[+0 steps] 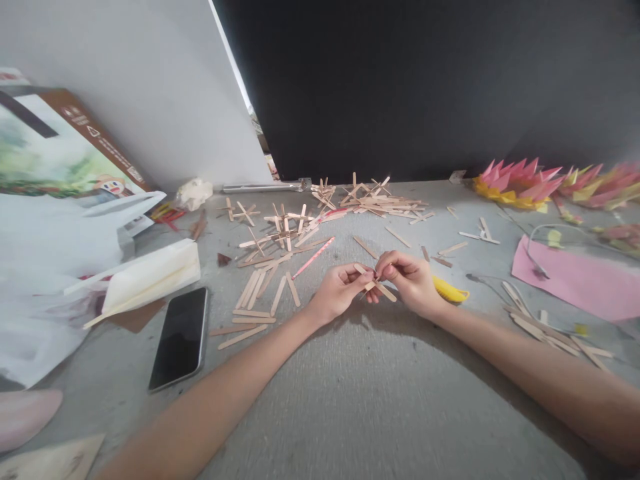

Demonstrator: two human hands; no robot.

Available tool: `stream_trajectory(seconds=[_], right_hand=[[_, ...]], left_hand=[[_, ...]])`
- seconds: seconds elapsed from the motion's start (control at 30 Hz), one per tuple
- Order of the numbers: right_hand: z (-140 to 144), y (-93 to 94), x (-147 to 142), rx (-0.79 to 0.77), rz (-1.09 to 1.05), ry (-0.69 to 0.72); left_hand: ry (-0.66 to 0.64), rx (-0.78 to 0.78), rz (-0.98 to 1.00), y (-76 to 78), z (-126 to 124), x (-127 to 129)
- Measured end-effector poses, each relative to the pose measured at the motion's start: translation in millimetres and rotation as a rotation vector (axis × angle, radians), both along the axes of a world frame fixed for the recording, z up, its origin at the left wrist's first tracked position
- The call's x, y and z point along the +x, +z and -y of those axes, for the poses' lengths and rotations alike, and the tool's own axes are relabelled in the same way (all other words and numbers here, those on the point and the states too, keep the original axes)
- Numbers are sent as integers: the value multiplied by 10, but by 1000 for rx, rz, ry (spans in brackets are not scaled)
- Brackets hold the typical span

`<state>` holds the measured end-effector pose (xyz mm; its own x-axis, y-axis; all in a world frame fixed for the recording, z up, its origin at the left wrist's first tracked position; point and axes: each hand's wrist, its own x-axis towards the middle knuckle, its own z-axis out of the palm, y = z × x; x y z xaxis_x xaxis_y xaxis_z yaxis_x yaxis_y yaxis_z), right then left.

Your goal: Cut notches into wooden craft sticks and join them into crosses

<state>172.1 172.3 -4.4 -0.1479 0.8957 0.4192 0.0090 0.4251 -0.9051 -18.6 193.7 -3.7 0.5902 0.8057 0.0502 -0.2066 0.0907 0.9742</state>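
Note:
Above the grey tabletop, my left hand point(343, 290) is closed on a pair of crossed wooden craft sticks point(385, 292), with the thumb near where they meet. My right hand point(409, 279) is pinched close against the crossing, its fingertips almost touching the left thumb. Whatever small thing lies between the right fingertips is too hidden to name. Just behind the right wrist lies a yellow-handled tool point(451, 291), partly covered by the hand. Left of my hands, loose craft sticks point(251, 288) and a red-and-white pencil point(314, 257) rest on the table.
A heap of craft sticks point(383, 202) and joined stick pieces point(285, 227) lie toward the back. The phone point(179, 339) and white plastic bag point(50, 267) are at left. Pink-and-yellow folded paper pieces point(520, 185), a pink sheet point(575, 277) and more sticks point(545, 330) occupy the right.

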Motion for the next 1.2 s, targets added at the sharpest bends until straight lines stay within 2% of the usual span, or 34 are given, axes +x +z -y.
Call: stream_trajectory(seconds=[0.17,0.37,0.53,0.87,0.97,1.1,1.2], right_hand=[[-73,-88,8,-144,-11,-82],[-160,-152,3,-268,-102,-32],[-155,-121,4,-217,-78,-48],[-114,-160,-9,-88,72,-136],[-111,-162,-12,-77,92,-116],[-99,-132,2,16,86,-163],[-65,-105,6,62,124,-95]], left_hand=[[-13,-102,95,-37,-15,15],[-40,-230,199,-22,-4,10],[-58,-326,225,-14,-12,17],[-49,-436,178,-141,-65,33],[27,-317,162,-128,-82,36],[238,82,46,-63,-51,9],[311,305,-57,-31,11,-21]])
